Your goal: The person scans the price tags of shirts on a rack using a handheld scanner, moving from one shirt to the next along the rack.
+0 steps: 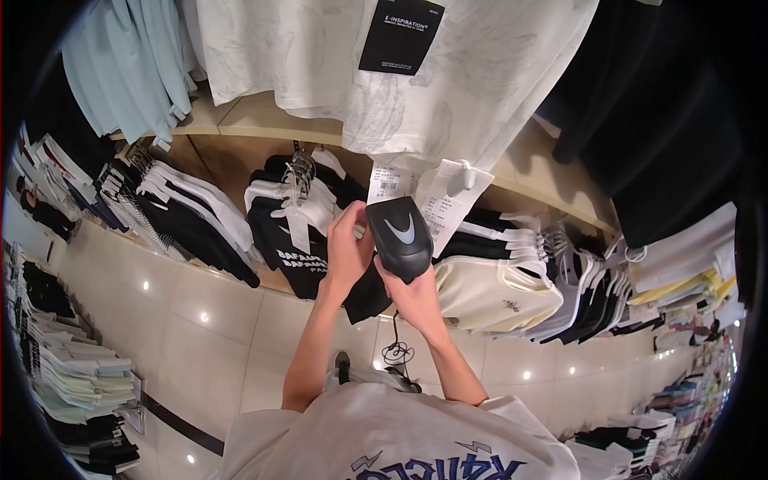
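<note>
My right hand (410, 294) is wrapped around the handle of a black barcode scanner (402, 240), and a dark coiled cord hangs below it. The scanner's head points up at a white barcode label (387, 182) hanging from the hem of a pale patterned shirt (448, 104). Fingers of my left hand (349, 246) are closed at the label's lower left edge, with the fingertips partly hidden beside the scanner. To the right hangs a second, larger printed white tag (453, 204) with a whitish security tag (462, 182) by it. A black brand tag (401, 36) lies on the shirt front.
Behind the labels runs a wooden shelf (264, 120) with clothes on hangers below, among them a black printed shirt (292, 252) and a cream top (500, 294). Dark garments (664, 112) hang at right. Folded stacks (84, 376) stand at lower left on the tiled floor.
</note>
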`<move>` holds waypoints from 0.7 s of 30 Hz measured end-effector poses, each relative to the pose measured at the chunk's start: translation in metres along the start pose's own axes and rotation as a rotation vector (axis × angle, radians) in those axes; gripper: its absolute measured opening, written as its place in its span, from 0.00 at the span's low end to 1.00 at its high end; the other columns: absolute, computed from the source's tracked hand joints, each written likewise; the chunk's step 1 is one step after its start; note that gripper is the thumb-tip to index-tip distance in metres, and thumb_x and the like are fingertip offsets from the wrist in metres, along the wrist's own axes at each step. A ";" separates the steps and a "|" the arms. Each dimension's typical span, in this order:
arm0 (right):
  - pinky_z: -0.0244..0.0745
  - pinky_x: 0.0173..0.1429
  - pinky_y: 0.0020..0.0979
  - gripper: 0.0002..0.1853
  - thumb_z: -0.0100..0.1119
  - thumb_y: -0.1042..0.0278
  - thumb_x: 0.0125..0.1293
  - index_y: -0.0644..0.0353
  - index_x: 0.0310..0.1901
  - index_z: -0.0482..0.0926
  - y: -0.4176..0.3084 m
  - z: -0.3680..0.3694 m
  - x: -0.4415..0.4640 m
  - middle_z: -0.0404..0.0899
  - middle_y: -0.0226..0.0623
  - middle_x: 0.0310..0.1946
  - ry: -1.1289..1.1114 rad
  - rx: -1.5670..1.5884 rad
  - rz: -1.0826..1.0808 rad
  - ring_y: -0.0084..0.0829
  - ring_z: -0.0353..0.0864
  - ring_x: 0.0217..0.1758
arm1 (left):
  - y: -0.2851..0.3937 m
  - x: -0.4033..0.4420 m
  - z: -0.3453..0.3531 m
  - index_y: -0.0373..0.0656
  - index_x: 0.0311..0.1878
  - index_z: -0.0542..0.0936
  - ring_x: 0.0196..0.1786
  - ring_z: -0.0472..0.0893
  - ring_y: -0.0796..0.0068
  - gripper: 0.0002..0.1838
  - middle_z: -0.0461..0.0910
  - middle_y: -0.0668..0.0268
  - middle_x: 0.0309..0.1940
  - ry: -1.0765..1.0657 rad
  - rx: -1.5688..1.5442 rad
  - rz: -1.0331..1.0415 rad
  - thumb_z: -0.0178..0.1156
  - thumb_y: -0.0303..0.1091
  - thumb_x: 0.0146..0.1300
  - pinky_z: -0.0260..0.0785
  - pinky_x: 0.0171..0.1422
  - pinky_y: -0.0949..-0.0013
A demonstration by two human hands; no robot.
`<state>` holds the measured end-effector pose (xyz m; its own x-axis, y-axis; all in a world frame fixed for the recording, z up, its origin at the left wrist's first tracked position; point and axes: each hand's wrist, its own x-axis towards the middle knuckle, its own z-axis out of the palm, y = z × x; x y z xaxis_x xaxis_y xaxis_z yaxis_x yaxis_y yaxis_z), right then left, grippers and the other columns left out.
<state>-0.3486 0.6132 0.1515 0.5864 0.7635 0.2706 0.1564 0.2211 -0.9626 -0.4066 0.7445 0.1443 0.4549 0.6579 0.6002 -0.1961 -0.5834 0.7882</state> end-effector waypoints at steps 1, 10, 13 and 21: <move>0.61 0.24 0.21 0.07 0.66 0.70 0.68 0.60 0.43 0.79 -0.001 -0.001 0.000 0.73 0.20 0.21 -0.002 -0.001 0.003 0.12 0.68 0.21 | 0.000 0.000 0.001 0.32 0.41 0.77 0.36 0.83 0.66 0.11 0.83 0.55 0.32 0.004 0.015 -0.009 0.60 0.14 0.53 0.74 0.47 0.67; 0.69 0.30 0.24 0.09 0.67 0.73 0.65 0.64 0.44 0.79 -0.009 -0.012 -0.001 0.77 0.23 0.25 -0.030 -0.008 0.008 0.15 0.73 0.26 | -0.012 0.001 0.011 0.33 0.39 0.76 0.31 0.81 0.70 0.04 0.81 0.57 0.28 0.052 0.061 0.028 0.59 0.17 0.62 0.71 0.35 0.69; 0.75 0.42 0.27 0.12 0.67 0.72 0.65 0.66 0.48 0.79 -0.002 -0.014 -0.002 0.83 0.28 0.33 -0.013 -0.009 -0.105 0.18 0.77 0.35 | 0.000 0.000 0.016 0.34 0.40 0.76 0.32 0.80 0.75 0.03 0.82 0.58 0.28 0.058 -0.062 -0.074 0.59 0.19 0.65 0.71 0.37 0.73; 0.76 0.45 0.34 0.19 0.69 0.70 0.60 0.69 0.50 0.77 -0.016 -0.041 -0.023 0.83 0.44 0.34 -0.194 -0.093 0.021 0.31 0.79 0.35 | -0.014 0.004 0.027 0.36 0.47 0.76 0.43 0.82 0.74 0.17 0.82 0.60 0.41 0.064 -0.512 -0.438 0.49 0.43 0.79 0.73 0.49 0.72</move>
<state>-0.3318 0.5673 0.1599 0.4281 0.8717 0.2384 0.2239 0.1532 -0.9625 -0.3790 0.7425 0.1318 0.5373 0.8182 0.2048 -0.3994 0.0329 0.9162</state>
